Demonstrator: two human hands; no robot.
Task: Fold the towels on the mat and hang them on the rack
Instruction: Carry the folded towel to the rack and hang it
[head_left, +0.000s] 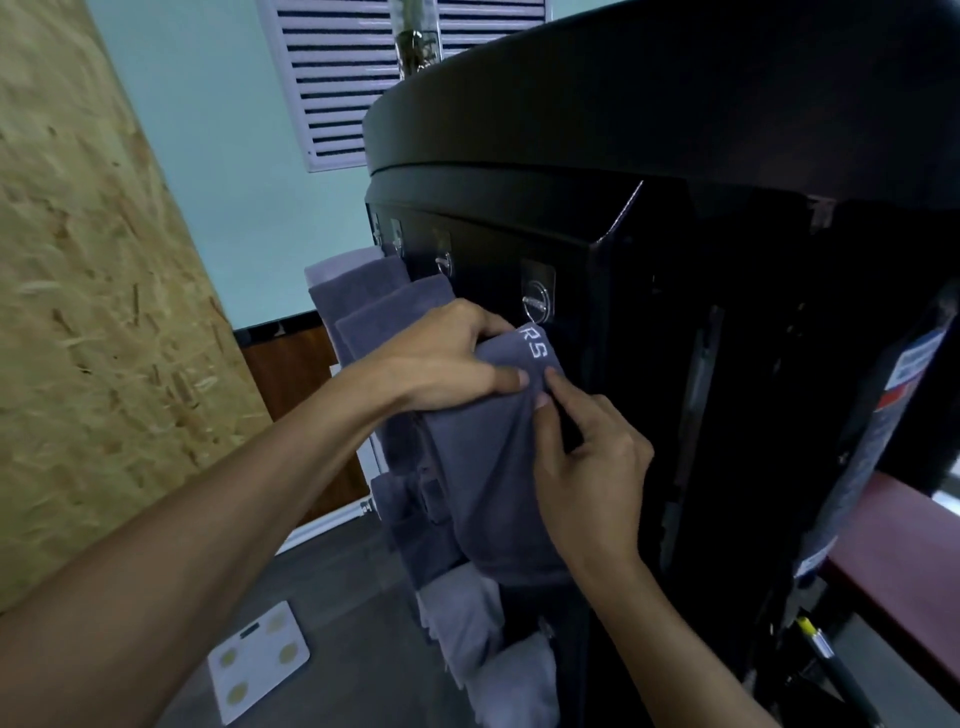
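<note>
A folded grey towel (493, 467) with white letters hangs against the side of a black cabinet (675, 312). My left hand (447, 358) grips its top edge from the left. My right hand (587, 457) pinches the same top fold from the right, fingertips touching the cloth just under the letters. A metal hook (537, 301) sits on the cabinet directly above the towel. Further grey towels (363, 301) hang on other hooks to the left, and lighter towels (488, 649) hang lower down.
An OSB board wall (93, 312) fills the left. A white bathroom scale (257, 660) lies on the grey floor below. A louvred vent (332, 78) is on the pale wall behind. A red-brown ledge (893, 561) juts out at right.
</note>
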